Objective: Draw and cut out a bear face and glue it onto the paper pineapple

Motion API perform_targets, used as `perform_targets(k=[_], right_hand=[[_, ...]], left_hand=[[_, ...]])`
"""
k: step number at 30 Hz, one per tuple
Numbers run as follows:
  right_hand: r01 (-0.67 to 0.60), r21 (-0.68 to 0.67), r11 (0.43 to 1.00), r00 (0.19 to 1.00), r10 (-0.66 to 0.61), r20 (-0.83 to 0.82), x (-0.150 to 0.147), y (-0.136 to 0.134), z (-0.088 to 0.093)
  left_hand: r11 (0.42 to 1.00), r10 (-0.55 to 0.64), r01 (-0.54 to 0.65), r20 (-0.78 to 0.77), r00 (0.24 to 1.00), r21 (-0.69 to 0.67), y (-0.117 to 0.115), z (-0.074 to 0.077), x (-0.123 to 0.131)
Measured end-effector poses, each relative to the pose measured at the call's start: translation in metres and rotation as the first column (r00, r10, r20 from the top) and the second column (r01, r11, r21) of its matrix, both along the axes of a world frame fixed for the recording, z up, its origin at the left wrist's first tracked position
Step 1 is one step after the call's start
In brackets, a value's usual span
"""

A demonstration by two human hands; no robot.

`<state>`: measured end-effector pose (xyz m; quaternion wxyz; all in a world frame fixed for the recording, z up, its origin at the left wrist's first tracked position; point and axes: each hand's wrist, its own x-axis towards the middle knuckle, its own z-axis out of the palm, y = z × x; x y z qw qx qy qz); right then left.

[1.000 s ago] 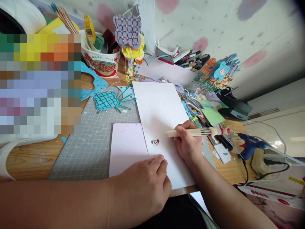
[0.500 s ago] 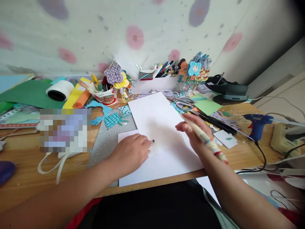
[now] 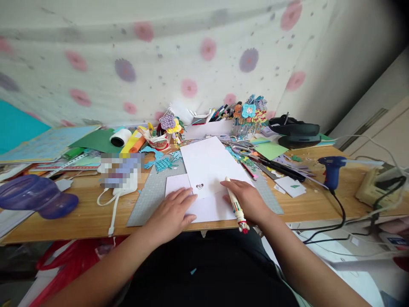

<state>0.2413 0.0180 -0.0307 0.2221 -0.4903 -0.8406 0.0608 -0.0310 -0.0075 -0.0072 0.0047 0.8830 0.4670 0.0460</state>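
A white paper sheet lies over other white paper near the table's front edge. On its lower part is a small dark-and-white cartoon face. My left hand rests on the paper just left of that face, fingers stretched out and holding nothing. In my right hand is a thick cream multicolour pen with coloured sliders and a small figure at its end. The figure end points toward me, and the hand rests at the paper's right side. Beneath the paper lies a grey cutting mat.
Scissors, a long black tool and paper scraps lie to the right, with a blue glue gun beyond. At the back are a pen holder and a paper tub. A purple translucent object sits far left.
The view has tilted up and shows more of the wall. My left fingers, curled by the small face before, now lie flat. My right hand has come down to the paper with the pen.
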Motion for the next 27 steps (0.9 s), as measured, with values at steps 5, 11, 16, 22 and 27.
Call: perform_targets(k=[5,11,16,22,27], right_hand=[[0.007,-0.005,1.0,0.999,-0.008,-0.031,0.001,0.001,0.0],[0.055,0.096,0.994,0.973,-0.031,-0.23,-0.005,0.002,-0.001],[0.147,0.196,0.97,0.976,-0.111,-0.186,-0.033,0.003,0.002],[0.211,0.338,0.917,0.976,-0.217,-0.018,-0.064,0.003,0.02],[0.208,0.406,0.89,0.977,-0.204,-0.055,-0.071,0.003,0.024]], left_hand=[[0.998,0.056,-0.055,0.071,0.996,-0.009,-0.006,-0.015,0.006],[0.999,0.046,-0.043,0.275,0.96,-0.016,-0.006,-0.015,0.004],[0.99,-0.098,0.139,0.543,0.834,-0.034,-0.016,0.0,0.019],[0.942,-0.188,0.335,0.772,0.607,-0.034,-0.024,0.006,0.043],[0.955,-0.215,0.289,0.832,0.511,0.07,-0.022,-0.004,0.041]])
